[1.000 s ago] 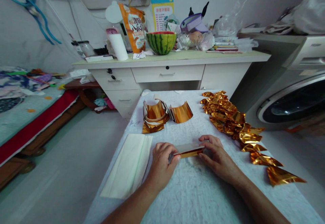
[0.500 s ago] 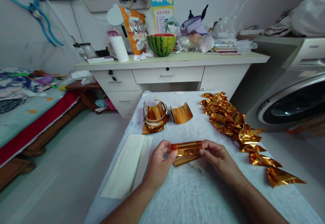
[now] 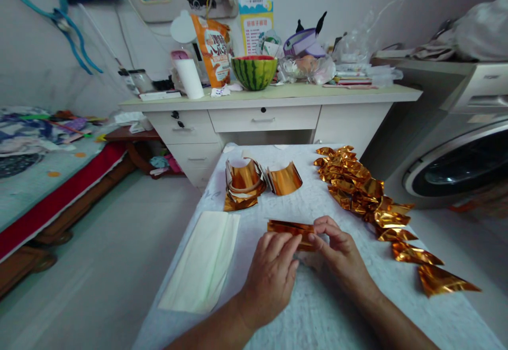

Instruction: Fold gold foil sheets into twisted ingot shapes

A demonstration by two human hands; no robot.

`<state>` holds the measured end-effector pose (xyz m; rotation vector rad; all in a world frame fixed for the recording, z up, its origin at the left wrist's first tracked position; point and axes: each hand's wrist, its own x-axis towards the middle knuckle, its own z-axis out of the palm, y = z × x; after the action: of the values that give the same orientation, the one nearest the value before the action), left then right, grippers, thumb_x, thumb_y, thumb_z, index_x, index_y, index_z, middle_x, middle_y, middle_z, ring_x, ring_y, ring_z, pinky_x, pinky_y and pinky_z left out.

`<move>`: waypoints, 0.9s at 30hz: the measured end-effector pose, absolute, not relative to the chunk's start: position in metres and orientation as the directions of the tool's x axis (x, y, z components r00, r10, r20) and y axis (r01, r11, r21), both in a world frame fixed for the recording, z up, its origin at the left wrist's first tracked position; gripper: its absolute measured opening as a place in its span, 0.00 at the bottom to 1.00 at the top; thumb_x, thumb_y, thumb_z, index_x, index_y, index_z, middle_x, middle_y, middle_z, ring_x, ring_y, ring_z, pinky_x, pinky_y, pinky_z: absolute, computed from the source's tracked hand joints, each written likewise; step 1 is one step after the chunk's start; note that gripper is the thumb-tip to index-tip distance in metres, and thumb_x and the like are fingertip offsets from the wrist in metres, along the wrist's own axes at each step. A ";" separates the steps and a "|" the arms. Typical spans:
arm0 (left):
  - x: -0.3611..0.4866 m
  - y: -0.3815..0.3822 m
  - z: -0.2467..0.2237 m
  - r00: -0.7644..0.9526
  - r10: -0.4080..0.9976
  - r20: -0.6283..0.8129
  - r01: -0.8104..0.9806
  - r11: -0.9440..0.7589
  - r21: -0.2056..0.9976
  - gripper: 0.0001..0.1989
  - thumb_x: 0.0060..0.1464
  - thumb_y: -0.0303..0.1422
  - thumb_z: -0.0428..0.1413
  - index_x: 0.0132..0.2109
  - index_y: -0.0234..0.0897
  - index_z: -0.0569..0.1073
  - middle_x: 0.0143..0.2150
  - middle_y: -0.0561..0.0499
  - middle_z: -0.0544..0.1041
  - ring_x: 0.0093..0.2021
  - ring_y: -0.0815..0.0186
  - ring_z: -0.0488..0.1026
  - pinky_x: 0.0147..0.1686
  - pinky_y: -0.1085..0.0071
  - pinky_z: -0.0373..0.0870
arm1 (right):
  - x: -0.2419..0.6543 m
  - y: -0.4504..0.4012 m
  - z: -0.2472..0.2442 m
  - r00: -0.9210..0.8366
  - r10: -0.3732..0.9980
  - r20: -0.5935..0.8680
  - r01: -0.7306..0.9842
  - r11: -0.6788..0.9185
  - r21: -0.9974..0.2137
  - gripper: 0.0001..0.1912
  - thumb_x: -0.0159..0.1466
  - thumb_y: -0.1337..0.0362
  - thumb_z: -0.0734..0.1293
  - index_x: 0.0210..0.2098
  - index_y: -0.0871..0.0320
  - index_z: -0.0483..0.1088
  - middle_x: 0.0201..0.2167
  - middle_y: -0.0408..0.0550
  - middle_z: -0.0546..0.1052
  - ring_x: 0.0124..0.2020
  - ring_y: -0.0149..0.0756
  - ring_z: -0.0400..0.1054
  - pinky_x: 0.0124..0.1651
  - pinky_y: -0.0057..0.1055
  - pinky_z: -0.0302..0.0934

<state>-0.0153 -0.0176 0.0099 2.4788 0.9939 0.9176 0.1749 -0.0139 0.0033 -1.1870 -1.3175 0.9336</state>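
A strip of shiny gold foil, folded over along its length, is held just above the table in front of me. My right hand pinches its right end between thumb and fingers. My left hand lies palm down across the near side of the strip, fingers stretched out and touching it, covering part of its lower left. Left of my hands lies a folded pale paper stack. Beyond them stand a curled bundle of gold foil sheets and a smaller curved stack of foil.
A row of twisted gold foil pieces runs down the right side of the cloth-covered table. Behind it stands a white desk bearing a halved watermelon and an orange pouch. A washing machine is at right, a bed at left.
My left hand has let go of the foil's left end and moved right, over its near side. The right hand keeps its pinch. The pale stack's top layer has shifted slightly.
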 end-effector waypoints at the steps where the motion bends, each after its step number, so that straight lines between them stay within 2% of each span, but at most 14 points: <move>1: -0.015 -0.017 0.009 0.550 0.715 0.433 0.503 -0.697 0.512 0.23 0.61 0.26 0.50 0.63 0.35 0.60 0.53 0.41 0.69 0.52 0.56 0.64 0.53 0.55 0.65 | 0.173 -0.015 0.004 0.064 0.976 0.209 0.129 0.200 -0.971 0.07 0.61 0.56 0.70 0.33 0.52 0.75 0.35 0.45 0.68 0.39 0.37 0.64 0.45 0.35 0.59; 8: -0.015 -0.015 0.012 0.501 0.766 0.403 0.471 -0.632 0.615 0.21 0.61 0.27 0.50 0.61 0.34 0.63 0.55 0.40 0.70 0.55 0.55 0.65 0.55 0.53 0.65 | 0.169 -0.019 0.008 -0.047 0.967 0.250 0.169 0.255 -0.952 0.09 0.64 0.57 0.67 0.43 0.45 0.76 0.36 0.45 0.67 0.42 0.39 0.63 0.47 0.38 0.60; 13: -0.017 -0.012 0.025 0.413 0.866 0.283 0.425 -0.458 0.781 0.18 0.61 0.35 0.54 0.57 0.38 0.68 0.53 0.44 0.73 0.54 0.57 0.68 0.53 0.57 0.66 | 0.169 -0.025 0.013 -0.154 0.957 0.246 0.261 0.280 -0.924 0.15 0.67 0.58 0.64 0.52 0.40 0.72 0.38 0.45 0.66 0.45 0.40 0.62 0.49 0.41 0.60; 19: -0.015 0.001 0.039 0.307 0.950 0.059 0.361 -0.173 0.916 0.10 0.55 0.38 0.58 0.42 0.38 0.73 0.39 0.49 0.77 0.39 0.62 0.73 0.41 0.67 0.68 | 0.166 -0.026 0.010 -0.263 0.925 0.273 0.407 0.363 -0.838 0.20 0.68 0.60 0.62 0.59 0.40 0.65 0.41 0.47 0.65 0.46 0.41 0.61 0.51 0.42 0.59; 22: -0.013 0.008 0.037 0.284 0.958 0.046 0.308 -0.136 0.942 0.07 0.56 0.36 0.57 0.36 0.36 0.72 0.33 0.52 0.76 0.34 0.65 0.72 0.36 0.72 0.66 | 0.163 -0.026 0.010 -0.298 0.912 0.283 0.461 0.397 -0.794 0.21 0.67 0.59 0.61 0.60 0.42 0.64 0.41 0.47 0.64 0.46 0.42 0.60 0.50 0.43 0.58; 27: -0.015 0.013 0.032 0.224 0.971 0.087 0.377 -0.168 0.911 0.08 0.59 0.34 0.52 0.33 0.36 0.71 0.28 0.54 0.72 0.29 0.68 0.68 0.31 0.74 0.62 | 0.164 -0.027 0.013 -0.280 0.911 0.302 0.439 0.401 -0.804 0.17 0.67 0.59 0.61 0.54 0.48 0.67 0.42 0.48 0.65 0.47 0.42 0.60 0.51 0.42 0.58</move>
<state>-0.0147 0.0132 0.0317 1.6924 1.2698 0.9284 0.1635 -0.0270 0.0134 -1.1586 -1.8818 0.7689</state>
